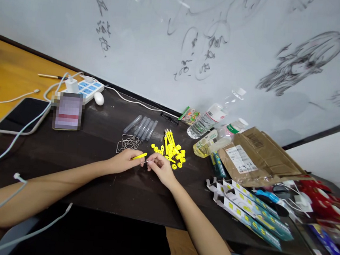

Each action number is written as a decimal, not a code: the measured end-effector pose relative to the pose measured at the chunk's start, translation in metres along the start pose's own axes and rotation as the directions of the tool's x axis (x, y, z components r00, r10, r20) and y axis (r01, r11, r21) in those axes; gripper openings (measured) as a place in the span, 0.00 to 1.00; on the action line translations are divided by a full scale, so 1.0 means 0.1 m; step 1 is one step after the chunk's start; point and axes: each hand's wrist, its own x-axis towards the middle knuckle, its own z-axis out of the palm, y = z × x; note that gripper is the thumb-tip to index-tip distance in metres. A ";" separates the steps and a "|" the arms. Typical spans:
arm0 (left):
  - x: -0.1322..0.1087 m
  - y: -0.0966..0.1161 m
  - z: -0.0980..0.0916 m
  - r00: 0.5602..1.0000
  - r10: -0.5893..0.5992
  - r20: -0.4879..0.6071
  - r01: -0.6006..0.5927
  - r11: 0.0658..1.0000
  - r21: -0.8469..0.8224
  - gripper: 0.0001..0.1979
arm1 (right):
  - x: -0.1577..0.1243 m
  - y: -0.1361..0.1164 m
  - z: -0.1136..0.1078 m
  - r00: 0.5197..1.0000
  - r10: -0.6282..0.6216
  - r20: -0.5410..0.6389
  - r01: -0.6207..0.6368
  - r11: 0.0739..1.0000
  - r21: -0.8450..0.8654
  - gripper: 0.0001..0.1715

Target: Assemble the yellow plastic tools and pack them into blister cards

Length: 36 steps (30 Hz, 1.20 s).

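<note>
The left grip (124,162) is closed on a yellow piece (139,156); its long axis lies nearly sideways, and the free end points toward the right grip (162,169), slightly away from the person. The right grip pinches a thin wire (146,162), between both grips. Beyond the right grip, to its right, one bottle (204,121) contains clear liquid; the label of the second bottle (220,138) partly hides its content. Clear tubes (145,128) lie beyond the left grip.

A head-worn camera looks forward and down over the nearby hands (162,170) and tabletop (151,199) to the whiteboard (143,57) behind.
</note>
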 end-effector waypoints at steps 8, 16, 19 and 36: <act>-0.01 -0.02 0.02 0.999 0.025 0.032 -0.024 0.999 -0.038 0.19 | 0.01 0.07 0.02 0.986 0.145 0.080 -0.163 0.930 0.329 0.16; 0.02 -0.05 0.01 0.999 0.016 0.047 -0.019 0.998 0.068 0.16 | -0.02 0.07 0.04 0.999 0.036 -0.037 -0.035 0.998 0.046 0.10; 0.03 -0.06 0.02 0.996 -0.072 0.045 0.071 0.997 0.018 0.16 | -0.06 0.06 0.04 0.985 -0.160 -0.061 0.132 0.937 -0.324 0.11; -0.01 -0.04 0.04 0.977 -0.163 0.136 0.177 0.979 -0.098 0.19 | 0.01 0.07 0.07 0.997 0.083 0.000 -0.081 0.972 0.220 0.14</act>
